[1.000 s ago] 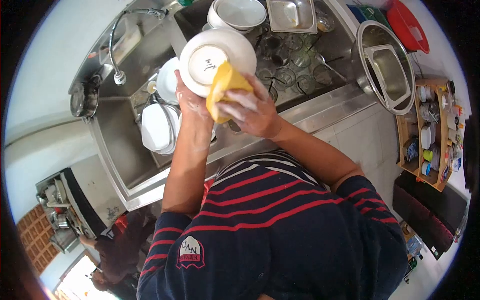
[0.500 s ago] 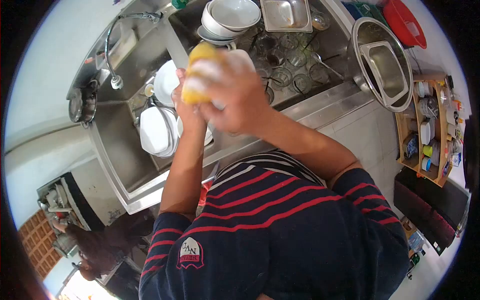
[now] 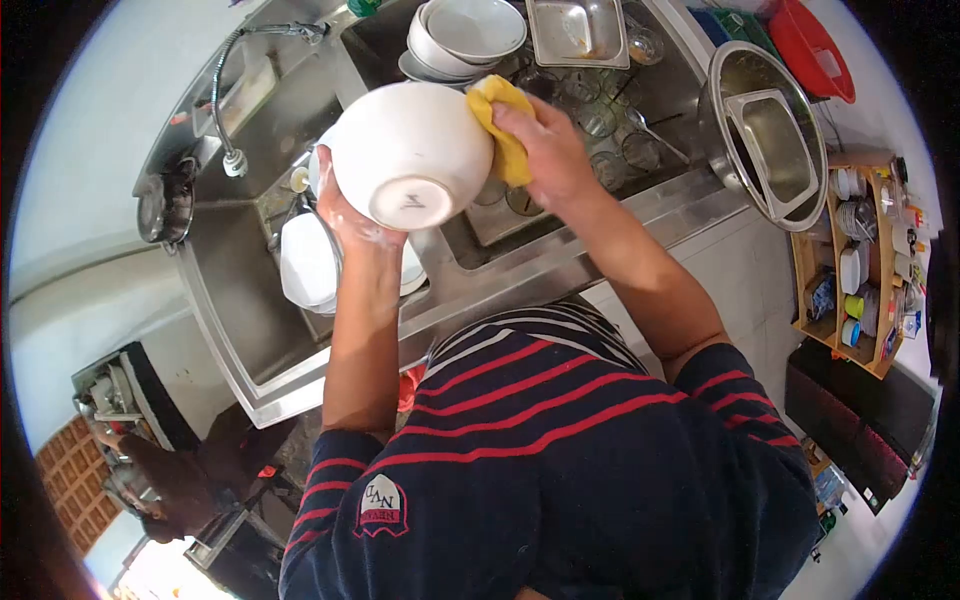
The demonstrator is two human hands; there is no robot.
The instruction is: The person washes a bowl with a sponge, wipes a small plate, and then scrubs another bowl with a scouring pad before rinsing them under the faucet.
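A large white bowl (image 3: 415, 145) is held tilted over the double sink, its underside and foot ring facing me. My left hand (image 3: 352, 212), with suds on it, grips the bowl by its left side; some of its fingers are hidden behind the bowl. My right hand (image 3: 548, 150) pinches a yellow cloth (image 3: 503, 125) against the bowl's right edge. Left of the bowl, white plates (image 3: 308, 262) are stacked in the left basin. Behind it stand more white bowls (image 3: 470, 28) beside a steel tray (image 3: 578, 35).
Glasses and a spoon (image 3: 655, 133) lie in the right basin. A large steel bowl (image 3: 712, 125) holding a steel pan is at the right, near a red basin (image 3: 810, 50). A faucet hose (image 3: 216, 110) hangs at the left. Another person (image 3: 180, 480) is at lower left.
The white bowl has come into full view, its underside now towards me. My right hand with the yellow cloth has moved right, away from my left hand to the bowl's right edge.
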